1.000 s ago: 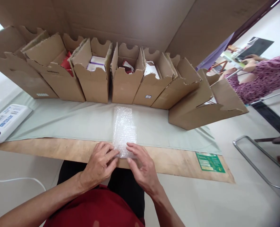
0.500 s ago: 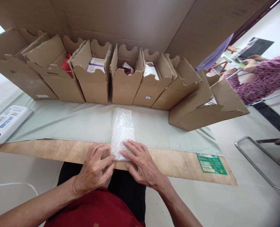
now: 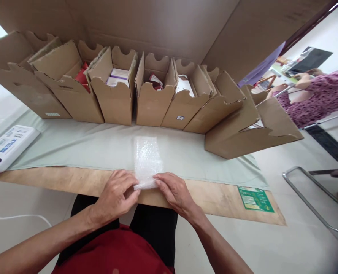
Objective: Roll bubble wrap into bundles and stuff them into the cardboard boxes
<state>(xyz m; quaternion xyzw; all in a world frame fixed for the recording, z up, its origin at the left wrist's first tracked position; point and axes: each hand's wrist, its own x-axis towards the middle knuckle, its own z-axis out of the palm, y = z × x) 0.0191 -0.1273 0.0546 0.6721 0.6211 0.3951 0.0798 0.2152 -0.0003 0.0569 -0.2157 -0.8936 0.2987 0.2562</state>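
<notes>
A clear sheet of bubble wrap (image 3: 148,156) lies at the front of the table, its near end folded over into a narrow band. My left hand (image 3: 117,193) pinches the left corner of that fold between thumb and fingers. At the other corner, my right hand (image 3: 174,192) is closed on the fold, thumb below and fingers above. Both hands rest over the bare wooden edge (image 3: 208,196). The far part of the wrap lies flat on the pale green cloth (image 3: 180,152). Whether anything is inside the fold cannot be made out.
Several cardboard file boxes (image 3: 114,102) stand in a row behind the wrap, some holding small packages. A white device (image 3: 11,146) sits at the left. A green label (image 3: 256,199) is on the board at right. Another person in patterned purple clothing (image 3: 322,93) is at far right.
My hands have folded the near end of the bubble wrap over, making it shorter. My right hand has gone from lying spread on the wrap to gripping the fold's right corner.
</notes>
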